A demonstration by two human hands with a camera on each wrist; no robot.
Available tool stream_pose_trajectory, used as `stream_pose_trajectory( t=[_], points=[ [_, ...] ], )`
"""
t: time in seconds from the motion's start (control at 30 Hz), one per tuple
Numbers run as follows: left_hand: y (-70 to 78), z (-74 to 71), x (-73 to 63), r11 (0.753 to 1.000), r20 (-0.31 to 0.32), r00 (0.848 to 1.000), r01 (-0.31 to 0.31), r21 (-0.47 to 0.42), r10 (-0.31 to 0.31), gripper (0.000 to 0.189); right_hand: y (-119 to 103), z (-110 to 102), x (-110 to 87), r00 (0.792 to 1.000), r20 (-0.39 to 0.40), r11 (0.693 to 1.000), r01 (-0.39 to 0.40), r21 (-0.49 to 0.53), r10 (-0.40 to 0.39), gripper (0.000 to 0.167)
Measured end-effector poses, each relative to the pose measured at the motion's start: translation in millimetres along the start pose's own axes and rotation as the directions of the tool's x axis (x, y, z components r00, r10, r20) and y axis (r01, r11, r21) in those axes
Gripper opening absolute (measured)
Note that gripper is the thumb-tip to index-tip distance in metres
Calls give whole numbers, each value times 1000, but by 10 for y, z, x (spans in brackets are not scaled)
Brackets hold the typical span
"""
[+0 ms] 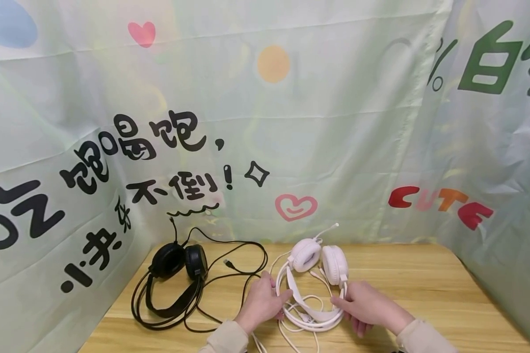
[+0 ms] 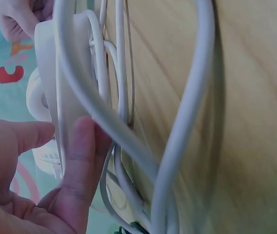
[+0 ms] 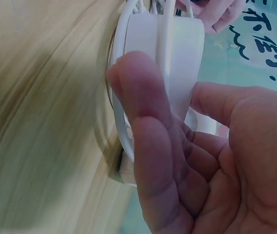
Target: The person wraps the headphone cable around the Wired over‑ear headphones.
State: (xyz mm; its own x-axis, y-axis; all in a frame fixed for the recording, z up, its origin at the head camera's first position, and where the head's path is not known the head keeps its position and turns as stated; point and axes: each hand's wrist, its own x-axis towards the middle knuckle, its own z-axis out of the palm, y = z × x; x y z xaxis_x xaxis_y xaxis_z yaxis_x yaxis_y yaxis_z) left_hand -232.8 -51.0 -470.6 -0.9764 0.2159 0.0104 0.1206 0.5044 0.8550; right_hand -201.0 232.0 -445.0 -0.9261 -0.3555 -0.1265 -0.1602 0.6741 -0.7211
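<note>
A pair of white headphones point(image 1: 334, 267) lies on the wooden table, ear cups toward the back curtain and headband toward me. Its thin microphone boom point(image 1: 328, 229) points up and back. My left hand point(image 1: 262, 301) grips the left side of the headband, thumb on the inner side and fingers outside. On the opposite side my right hand point(image 1: 365, 305) holds the band between thumb and fingers. The white headband point(image 2: 72, 63) and its tubular frame pass between the left thumb and fingers in the left wrist view. White cable point(image 1: 287, 333) lies looped inside and below the band.
Black headphones point(image 1: 168, 260) with a microphone lie to the left, their black cable point(image 1: 236, 242) looping toward the white pair. A USB plug point(image 1: 229, 264) rests within that loop. Printed fabric curtains point(image 1: 344, 162) enclose the wooden table point(image 1: 424, 279) at the back and sides.
</note>
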Motion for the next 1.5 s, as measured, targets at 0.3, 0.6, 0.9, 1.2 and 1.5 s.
stream_pose_trajectory(
  t=[0.3,0.6,0.9,1.2,1.5],
  points=[
    [14,-18,28,997,29,1000,10,83,-12,35,12,29,-7,1000,10,1000,-3,12,2,50],
    [62,-10,70,990,17,999,47,132,-50,42,8,76,-9,1000,-3,1000,7,22,-7,50],
    [124,4,111,979,11,998,54,195,-57,58,30,130,-32,1000,15,998,25,50,-26,49],
    [189,48,148,986,-19,1000,13,169,-10,90,9,179,-34,999,45,998,10,62,-12,51],
    [232,75,197,966,-87,993,-58,250,82,81,-31,216,-36,999,52,998,-9,64,6,52]
  ],
)
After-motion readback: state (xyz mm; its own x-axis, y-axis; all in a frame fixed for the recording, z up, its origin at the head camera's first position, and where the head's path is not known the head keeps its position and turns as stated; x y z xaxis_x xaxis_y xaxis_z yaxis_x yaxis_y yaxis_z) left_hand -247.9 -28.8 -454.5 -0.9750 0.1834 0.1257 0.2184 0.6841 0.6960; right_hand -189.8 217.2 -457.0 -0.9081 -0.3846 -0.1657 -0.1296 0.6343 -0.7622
